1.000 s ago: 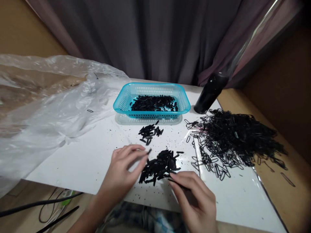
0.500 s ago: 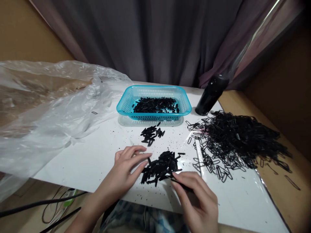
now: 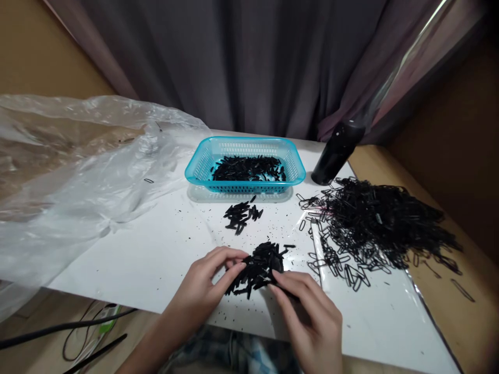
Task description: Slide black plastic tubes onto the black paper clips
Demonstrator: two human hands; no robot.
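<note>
My left hand (image 3: 210,278) reaches in from the left, thumb and forefinger closing at the left edge of a pile of short black strips (image 3: 257,267). Its fingertips are nearly together there; a strip between them cannot be made out. At the pile's right edge is my right hand (image 3: 312,311), its thumb and fingers curled around a slim dark tool (image 3: 293,297), mostly hidden by the fingers. A smaller heap of black strips (image 3: 239,215) lies just beyond. Behind it stands a blue plastic basket (image 3: 245,184) with many similar black strips inside.
A large tangled mound of black elongated loops (image 3: 385,223) covers the table's right side, beside a white strip (image 3: 318,246). A dark cylinder (image 3: 339,153) stands behind it. Crumpled clear plastic sheeting (image 3: 128,171) spreads over the left. Black crumbs dot the white tabletop (image 3: 156,254).
My left hand's fingers have drawn together and moved right against the pile. My right hand has shifted slightly left and up, and the tool's tip no longer shows. The view has shifted slightly.
</note>
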